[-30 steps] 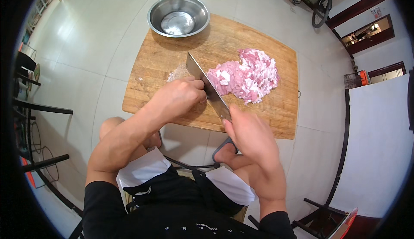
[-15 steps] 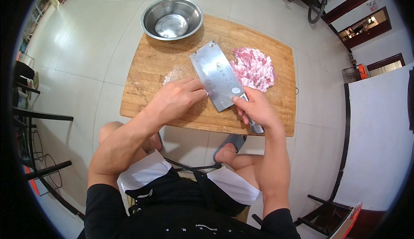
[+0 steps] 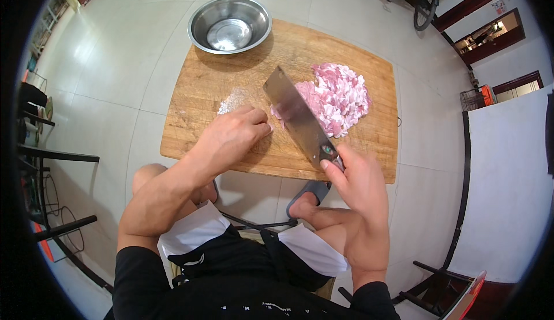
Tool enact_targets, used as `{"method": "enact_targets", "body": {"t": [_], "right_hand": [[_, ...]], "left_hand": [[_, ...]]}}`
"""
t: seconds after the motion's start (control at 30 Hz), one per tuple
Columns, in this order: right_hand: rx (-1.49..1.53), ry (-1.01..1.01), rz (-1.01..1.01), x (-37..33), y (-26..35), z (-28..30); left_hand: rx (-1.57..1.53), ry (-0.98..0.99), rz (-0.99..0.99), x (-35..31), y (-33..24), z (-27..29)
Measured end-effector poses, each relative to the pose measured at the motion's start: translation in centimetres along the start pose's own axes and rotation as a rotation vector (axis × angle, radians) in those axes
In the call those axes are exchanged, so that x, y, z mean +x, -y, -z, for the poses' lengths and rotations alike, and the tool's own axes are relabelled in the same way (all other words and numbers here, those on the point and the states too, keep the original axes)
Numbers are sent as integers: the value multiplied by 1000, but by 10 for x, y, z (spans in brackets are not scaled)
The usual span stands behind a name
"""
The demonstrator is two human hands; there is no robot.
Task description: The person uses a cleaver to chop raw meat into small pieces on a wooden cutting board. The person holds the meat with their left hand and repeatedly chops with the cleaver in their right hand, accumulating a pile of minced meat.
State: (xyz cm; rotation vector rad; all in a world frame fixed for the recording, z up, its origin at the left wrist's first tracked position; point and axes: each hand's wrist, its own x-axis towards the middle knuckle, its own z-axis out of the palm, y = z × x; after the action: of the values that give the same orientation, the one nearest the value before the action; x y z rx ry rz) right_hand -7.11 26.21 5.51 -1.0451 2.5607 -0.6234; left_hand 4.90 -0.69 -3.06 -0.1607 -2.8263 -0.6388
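My right hand (image 3: 359,176) grips the handle of a broad steel cleaver (image 3: 300,118), its thumb against the blade's near end. The blade slants across the wooden cutting board (image 3: 196,95), tilted on edge at the left side of a heap of sliced pink and white raw meat (image 3: 340,98). A bit of pink meat shows left of the blade. Just left of the cleaver, my left hand (image 3: 236,135) rests low over the board with its fingers curled together; whatever they may hold is hidden. Small pale scraps (image 3: 232,99) lie beyond the left hand.
A steel bowl (image 3: 229,37) with nothing in it stands on the board's far left corner. My knees and a grey slipper (image 3: 314,192) are below the near edge. Black metal legs (image 3: 57,155) stand at left, a bicycle (image 3: 426,5) at far right.
The cleaver has turned from its flat side up to nearly on edge and shifted nearer me, uncovering more meat. My right hand moved nearer and slightly right; my left hand edged left.
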Motion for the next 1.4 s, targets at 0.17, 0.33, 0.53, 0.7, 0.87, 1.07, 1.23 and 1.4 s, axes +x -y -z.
{"method": "enact_targets", "body": {"t": [0.17,0.33,0.53,0.7,0.87,1.07,1.23,1.4], "right_hand": [[-77,45,59,-9,10,-1],[-89,73,68,-16,17,4],[-138,123,74,-18,18,7],[-141,181,81,-2,25,-4],[-163,188,118,26,33,-19],[24,79,158,53,10,-44],[527,335,-224,72,-18,-35],[601,331,-290,69,-42,-15]], "left_hand": [[57,-52,-41,1,1,-6],[71,-38,-57,0,1,-5],[55,-45,-47,-2,3,-7],[32,-30,-48,-1,6,-9],[20,34,-18,-2,9,-4],[19,32,-92,1,8,-7],[23,14,-100,3,8,-10],[-13,-10,-97,5,14,-14]]}}
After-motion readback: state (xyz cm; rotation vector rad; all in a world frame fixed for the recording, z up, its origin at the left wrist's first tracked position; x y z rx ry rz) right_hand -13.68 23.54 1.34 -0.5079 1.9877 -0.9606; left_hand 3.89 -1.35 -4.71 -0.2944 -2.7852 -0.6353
